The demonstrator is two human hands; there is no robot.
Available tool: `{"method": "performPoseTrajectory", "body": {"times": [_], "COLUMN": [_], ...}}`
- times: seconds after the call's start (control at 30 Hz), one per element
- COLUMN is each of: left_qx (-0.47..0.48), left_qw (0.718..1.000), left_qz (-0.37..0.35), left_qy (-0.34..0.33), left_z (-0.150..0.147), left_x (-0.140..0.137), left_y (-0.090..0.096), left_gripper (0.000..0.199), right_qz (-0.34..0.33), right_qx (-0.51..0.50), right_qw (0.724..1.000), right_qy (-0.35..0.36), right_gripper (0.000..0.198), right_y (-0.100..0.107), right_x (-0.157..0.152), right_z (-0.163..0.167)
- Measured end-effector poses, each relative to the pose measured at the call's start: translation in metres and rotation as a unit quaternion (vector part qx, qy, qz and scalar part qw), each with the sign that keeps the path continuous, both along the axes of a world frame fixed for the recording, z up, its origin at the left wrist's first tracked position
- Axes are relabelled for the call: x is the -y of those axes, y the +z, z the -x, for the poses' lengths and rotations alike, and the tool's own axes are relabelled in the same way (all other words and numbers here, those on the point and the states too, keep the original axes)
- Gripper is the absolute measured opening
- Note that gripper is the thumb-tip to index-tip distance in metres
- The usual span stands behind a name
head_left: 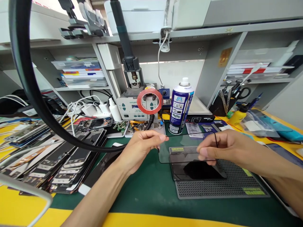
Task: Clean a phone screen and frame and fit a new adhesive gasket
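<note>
Between my two hands I hold up a clear phone screen glass (176, 151) with a thin black border. My left hand (144, 143) pinches its left edge between thumb and fingers. The right end is gripped by my right hand (216, 146), thumb in front and fingertips showing behind the glass. Just below and behind the glass, a dark phone screen (201, 171) lies flat on a grey perforated mat (213, 190). The glass is apart from that screen and partly overlaps it in view.
Stacked phone screens (78, 157) fill the left side, under a black hose (30, 94) curving across. A blue spray can (181, 107) stands behind the glass, beside a rework station (130, 108) with a red tape roll (150, 110). A yellow bottle (237, 116) and tools stand right.
</note>
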State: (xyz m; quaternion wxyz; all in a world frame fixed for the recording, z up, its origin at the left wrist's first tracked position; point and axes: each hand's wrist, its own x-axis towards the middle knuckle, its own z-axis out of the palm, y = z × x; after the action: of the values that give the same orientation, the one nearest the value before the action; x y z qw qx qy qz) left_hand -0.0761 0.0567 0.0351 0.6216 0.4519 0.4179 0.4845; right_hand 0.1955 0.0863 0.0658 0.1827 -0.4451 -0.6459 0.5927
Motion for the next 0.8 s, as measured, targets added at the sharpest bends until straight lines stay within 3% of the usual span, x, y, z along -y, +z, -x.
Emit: {"method": "performPoseTrajectory", "body": {"times": [0.43, 0.8], "left_qx": [0.006, 0.040], "left_qw": [1.000, 0.997], "left_qz": [0.027, 0.059], "left_qy": [0.014, 0.006], "left_z": [0.0043, 0.0087], "left_x": [-0.0046, -0.0046], "left_y": [-0.0019, -0.0003], "left_gripper": [0.027, 0.032], "right_qz": [-0.024, -0.009], "right_qx": [0.022, 0.014], "right_qw": [0.999, 1.000], "right_qy": [0.018, -0.001], "right_gripper": [0.020, 0.026], "right_y": [-0.0094, -0.0010], "right_x": [-0.0009, 0.0027], "right_z": [0.0003, 0.0050]}}
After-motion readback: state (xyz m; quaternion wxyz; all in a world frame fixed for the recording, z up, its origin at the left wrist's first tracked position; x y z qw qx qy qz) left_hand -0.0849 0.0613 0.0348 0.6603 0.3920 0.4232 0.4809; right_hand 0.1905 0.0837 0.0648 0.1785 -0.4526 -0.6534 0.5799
